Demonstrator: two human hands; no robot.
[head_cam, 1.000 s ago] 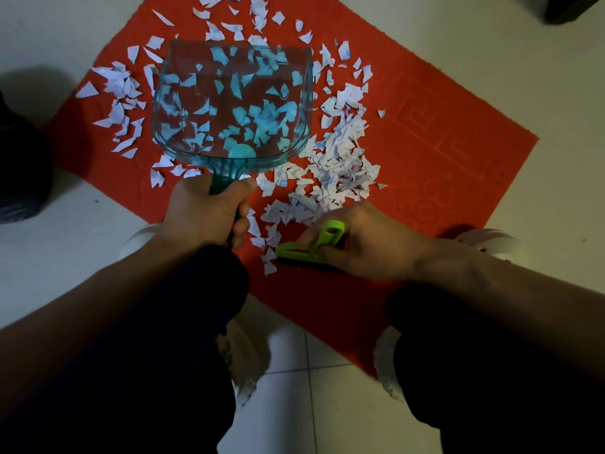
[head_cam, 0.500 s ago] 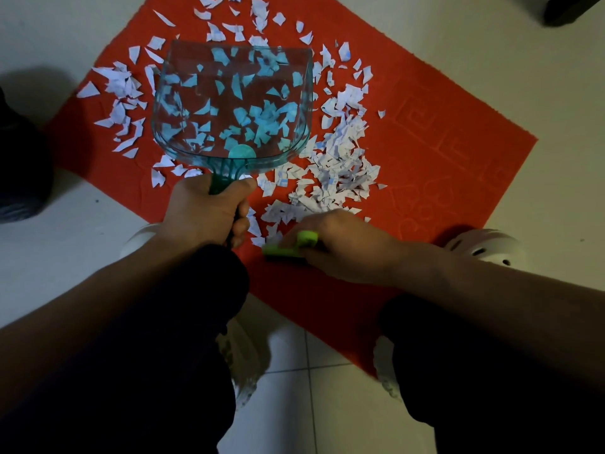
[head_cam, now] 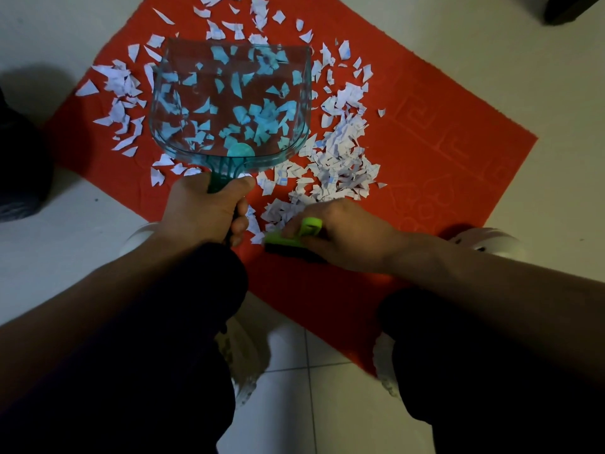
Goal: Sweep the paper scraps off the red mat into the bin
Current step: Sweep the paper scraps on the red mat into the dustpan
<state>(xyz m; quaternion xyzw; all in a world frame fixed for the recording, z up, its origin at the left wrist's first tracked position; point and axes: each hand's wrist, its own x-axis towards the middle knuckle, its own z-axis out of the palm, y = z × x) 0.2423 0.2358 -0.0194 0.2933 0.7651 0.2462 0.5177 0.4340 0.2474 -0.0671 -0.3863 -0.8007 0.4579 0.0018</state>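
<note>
A red mat (head_cam: 442, 152) lies on the pale tiled floor, strewn with white paper scraps (head_cam: 340, 158). My left hand (head_cam: 206, 211) grips the handle of a clear teal dustpan (head_cam: 229, 103), which is over the mat's left part with scraps showing through it. My right hand (head_cam: 343, 234) holds a small lime-green brush (head_cam: 291, 235) with dark bristles at the mat's near edge, just below a thick pile of scraps. More scraps lie left of the pan (head_cam: 121, 103) and beyond it.
A dark round object (head_cam: 19, 165) sits at the left edge beside the mat. My dark-clad knees fill the bottom of the view, with white shoes (head_cam: 484, 240) by the mat. Another dark object (head_cam: 566, 8) is at the top right.
My right hand slid the green brush left along the near edge of the mat toward the dustpan handle, then eased back slightly. The dustpan and left hand stayed put.
</note>
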